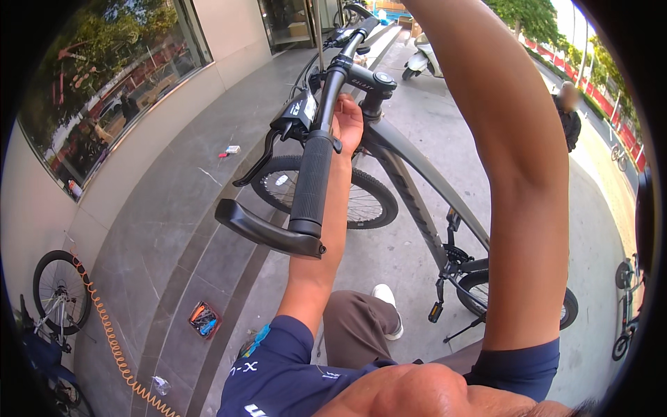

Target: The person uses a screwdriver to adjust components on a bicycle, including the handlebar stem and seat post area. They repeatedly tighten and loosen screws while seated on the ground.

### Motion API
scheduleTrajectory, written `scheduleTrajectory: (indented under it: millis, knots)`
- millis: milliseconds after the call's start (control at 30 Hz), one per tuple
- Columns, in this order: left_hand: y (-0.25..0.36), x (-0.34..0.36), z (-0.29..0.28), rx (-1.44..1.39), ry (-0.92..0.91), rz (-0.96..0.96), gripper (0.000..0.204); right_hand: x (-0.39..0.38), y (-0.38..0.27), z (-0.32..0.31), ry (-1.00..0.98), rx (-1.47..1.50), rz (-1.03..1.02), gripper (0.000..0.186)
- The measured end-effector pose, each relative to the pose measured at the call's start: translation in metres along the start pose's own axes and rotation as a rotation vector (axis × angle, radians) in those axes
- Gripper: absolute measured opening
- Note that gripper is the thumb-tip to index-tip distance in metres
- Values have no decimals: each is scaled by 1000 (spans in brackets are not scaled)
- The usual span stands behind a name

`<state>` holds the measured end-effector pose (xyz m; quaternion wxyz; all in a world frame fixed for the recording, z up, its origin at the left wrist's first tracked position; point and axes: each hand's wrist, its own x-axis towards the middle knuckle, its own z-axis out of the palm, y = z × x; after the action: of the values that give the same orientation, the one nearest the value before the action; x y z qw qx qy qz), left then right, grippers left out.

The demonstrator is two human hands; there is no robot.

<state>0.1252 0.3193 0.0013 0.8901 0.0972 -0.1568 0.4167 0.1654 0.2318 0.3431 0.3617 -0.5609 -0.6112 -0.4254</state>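
A dark grey bicycle (401,182) stands before me, its handlebar (336,82) running away from me. Under the bar, my left hand (347,125) reaches up beside the head tube, close to the stem (368,78) and the cables. Its fingers are curled; what they hold, if anything, is hidden behind the bar. Nearest me are a black ribbed grip (313,182) and a curved black bar end (267,229). A brake lever (258,160) and shifter (297,118) sit on the bar beyond. My right arm stretches past the upper edge, with its hand out of the picture.
A small box of tools (205,320) lies on the paving at the left, near an orange coiled hose (111,340). Another bicycle wheel (61,292) leans by the wall. A white scooter (422,59) and a person (570,118) are farther off. A kickstand (464,330) props the bicycle.
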Motion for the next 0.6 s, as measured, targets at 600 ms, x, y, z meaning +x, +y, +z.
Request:
scheduleTrajectory:
  millis: [600]
  knots:
    - [1,6,-11,-40,-37,-13,13,8,1,-20,-623,1058,49,57]
